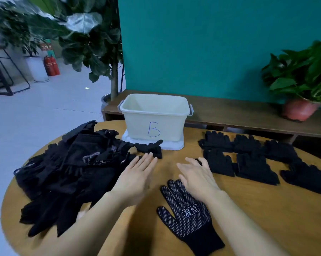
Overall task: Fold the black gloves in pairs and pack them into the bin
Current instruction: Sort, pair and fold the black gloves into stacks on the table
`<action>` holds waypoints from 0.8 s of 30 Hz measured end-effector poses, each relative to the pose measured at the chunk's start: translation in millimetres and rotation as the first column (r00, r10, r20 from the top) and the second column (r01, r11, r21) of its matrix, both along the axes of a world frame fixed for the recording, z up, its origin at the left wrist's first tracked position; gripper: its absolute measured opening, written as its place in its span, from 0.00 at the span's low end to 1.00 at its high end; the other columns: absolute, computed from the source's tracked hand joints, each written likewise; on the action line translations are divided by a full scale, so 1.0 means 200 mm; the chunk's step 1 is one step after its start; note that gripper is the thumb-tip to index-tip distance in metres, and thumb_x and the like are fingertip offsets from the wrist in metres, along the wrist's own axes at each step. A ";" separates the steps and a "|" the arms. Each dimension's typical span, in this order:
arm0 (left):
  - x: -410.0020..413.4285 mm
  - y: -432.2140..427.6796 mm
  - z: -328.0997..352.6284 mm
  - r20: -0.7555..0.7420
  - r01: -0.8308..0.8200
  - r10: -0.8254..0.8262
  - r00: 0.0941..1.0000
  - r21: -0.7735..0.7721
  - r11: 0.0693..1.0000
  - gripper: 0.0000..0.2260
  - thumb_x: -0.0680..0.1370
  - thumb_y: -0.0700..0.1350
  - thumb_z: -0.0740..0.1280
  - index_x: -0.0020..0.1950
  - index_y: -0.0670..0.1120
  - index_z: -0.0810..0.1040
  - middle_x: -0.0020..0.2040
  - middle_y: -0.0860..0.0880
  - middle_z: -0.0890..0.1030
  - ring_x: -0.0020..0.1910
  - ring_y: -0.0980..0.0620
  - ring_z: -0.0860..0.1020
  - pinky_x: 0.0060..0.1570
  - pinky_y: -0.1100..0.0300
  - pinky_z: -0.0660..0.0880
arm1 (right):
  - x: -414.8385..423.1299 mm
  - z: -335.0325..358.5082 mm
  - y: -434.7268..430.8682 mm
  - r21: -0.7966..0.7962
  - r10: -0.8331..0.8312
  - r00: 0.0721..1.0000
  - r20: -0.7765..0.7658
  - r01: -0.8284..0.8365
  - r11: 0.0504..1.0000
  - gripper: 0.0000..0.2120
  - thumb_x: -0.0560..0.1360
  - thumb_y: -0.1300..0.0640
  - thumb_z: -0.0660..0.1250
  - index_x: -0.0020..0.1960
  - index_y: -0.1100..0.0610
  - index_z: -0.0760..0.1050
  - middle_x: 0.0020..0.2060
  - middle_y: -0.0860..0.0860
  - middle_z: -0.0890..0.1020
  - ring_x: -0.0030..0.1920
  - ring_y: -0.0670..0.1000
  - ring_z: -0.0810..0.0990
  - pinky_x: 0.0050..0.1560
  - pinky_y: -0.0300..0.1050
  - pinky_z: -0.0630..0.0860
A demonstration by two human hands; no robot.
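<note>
Both hands over the round wooden table (294, 218), palms down. Left hand (137, 174) open, fingers straight and slightly spread, holding nothing; fingertips just short of a lone black glove (150, 147) at 12 o'clock, loose pile of gloves (67, 169) just beside at 9 o'clock. Right hand (196, 174) open too, fingers straight, gripping nothing. Dotted glove (187, 213) flat on the table at 6 o'clock from those fingers, its own fingertips beside the right wrist. Folded pairs (248, 159) in rows at 3 o'clock, the nearest just beside the right fingertips; contact impossible to tell. Cream bin (154, 117) marked B at 12 o'clock, standing on a white lid (172, 145).
</note>
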State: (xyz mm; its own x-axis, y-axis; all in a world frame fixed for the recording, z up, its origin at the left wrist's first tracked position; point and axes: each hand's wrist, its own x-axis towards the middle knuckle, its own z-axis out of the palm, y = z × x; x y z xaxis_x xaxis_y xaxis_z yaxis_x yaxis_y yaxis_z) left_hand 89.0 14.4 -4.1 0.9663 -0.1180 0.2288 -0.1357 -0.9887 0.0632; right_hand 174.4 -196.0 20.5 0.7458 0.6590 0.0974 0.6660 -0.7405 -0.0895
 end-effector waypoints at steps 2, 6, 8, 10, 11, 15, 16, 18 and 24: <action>-0.03 0.11 0.00 0.045 -0.047 0.047 0.998 -0.012 0.999 0.35 0.78 0.56 0.32 0.81 0.45 0.53 0.81 0.47 0.50 0.79 0.50 0.42 0.74 0.60 0.34 | 0.00 0.00 0.09 0.002 0.018 1.000 0.014 -0.018 1.000 0.15 0.83 0.52 0.55 0.66 0.54 0.73 0.61 0.51 0.80 0.75 0.51 0.60 0.75 0.52 0.45; -0.06 0.25 -0.01 0.045 -0.118 0.116 0.992 0.050 0.992 0.30 0.80 0.52 0.42 0.79 0.44 0.63 0.80 0.46 0.57 0.79 0.49 0.52 0.75 0.57 0.41 | 0.04 -0.01 0.24 -0.041 -0.005 0.998 0.058 0.007 0.999 0.13 0.83 0.53 0.57 0.60 0.55 0.77 0.56 0.52 0.80 0.68 0.54 0.65 0.73 0.50 0.50; -0.04 0.28 -0.03 0.062 -0.132 0.127 0.990 0.076 0.988 0.25 0.81 0.49 0.50 0.75 0.43 0.70 0.77 0.45 0.66 0.77 0.48 0.61 0.74 0.54 0.48 | 0.09 -0.04 0.31 -0.048 -0.032 0.997 0.065 0.035 0.998 0.12 0.83 0.51 0.58 0.57 0.55 0.77 0.53 0.50 0.81 0.66 0.54 0.66 0.72 0.50 0.51; -0.01 0.30 -0.07 0.084 -0.114 0.108 0.991 0.068 0.991 0.24 0.80 0.48 0.51 0.74 0.43 0.72 0.76 0.45 0.68 0.76 0.48 0.63 0.73 0.53 0.51 | 0.15 -0.09 0.38 -0.046 -0.044 0.997 0.070 0.047 0.998 0.11 0.82 0.50 0.58 0.56 0.53 0.77 0.50 0.49 0.82 0.65 0.53 0.67 0.72 0.51 0.51; 0.01 0.31 -0.08 0.092 -0.107 0.101 0.991 0.070 0.992 0.24 0.80 0.48 0.52 0.74 0.44 0.71 0.76 0.45 0.68 0.76 0.48 0.63 0.73 0.53 0.51 | 0.18 -0.11 0.41 -0.041 -0.049 0.996 0.080 0.053 0.998 0.11 0.82 0.49 0.58 0.57 0.53 0.76 0.49 0.49 0.82 0.65 0.53 0.67 0.71 0.51 0.51; 0.08 0.35 -0.14 0.112 -0.110 0.099 0.989 0.103 0.988 0.24 0.81 0.48 0.51 0.75 0.44 0.69 0.77 0.46 0.65 0.78 0.49 0.61 0.74 0.51 0.51 | 0.29 -0.18 0.50 -0.029 -0.054 0.988 0.144 0.059 0.998 0.14 0.82 0.47 0.58 0.63 0.51 0.74 0.52 0.49 0.80 0.63 0.53 0.68 0.68 0.50 0.54; 0.09 0.36 -0.15 0.119 -0.115 0.102 0.988 0.103 0.988 0.24 0.81 0.48 0.51 0.75 0.44 0.69 0.77 0.46 0.66 0.78 0.49 0.61 0.74 0.51 0.51 | 0.31 -0.19 0.51 -0.022 -0.055 0.986 0.157 0.059 0.998 0.14 0.82 0.48 0.58 0.62 0.50 0.75 0.52 0.48 0.80 0.62 0.53 0.69 0.67 0.50 0.55; 0.10 0.37 -0.16 0.134 -0.119 0.104 0.985 0.106 0.987 0.24 0.81 0.48 0.51 0.75 0.44 0.69 0.77 0.46 0.66 0.77 0.49 0.61 0.74 0.51 0.51 | 0.34 -0.21 0.52 -0.010 -0.052 0.985 0.167 0.055 0.998 0.13 0.82 0.52 0.57 0.58 0.49 0.80 0.50 0.48 0.80 0.59 0.52 0.69 0.65 0.48 0.56; 0.11 0.36 -0.16 0.144 -0.116 0.100 0.985 0.112 0.987 0.24 0.82 0.48 0.51 0.76 0.44 0.69 0.78 0.46 0.65 0.78 0.49 0.60 0.74 0.50 0.50 | 0.35 -0.25 0.41 0.056 -0.018 0.982 0.186 0.008 0.998 0.07 0.74 0.56 0.70 0.43 0.46 0.85 0.36 0.45 0.78 0.49 0.51 0.73 0.65 0.49 0.55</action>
State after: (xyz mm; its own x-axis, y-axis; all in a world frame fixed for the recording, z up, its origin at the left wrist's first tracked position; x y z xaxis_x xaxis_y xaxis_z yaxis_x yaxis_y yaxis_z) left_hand 111.8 85.6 -35.3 0.9353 -0.0491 0.3505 -0.0267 -0.9973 -0.0684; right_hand 244.4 -113.8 -29.8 0.7197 0.6392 0.2710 0.6653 -0.7466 -0.0057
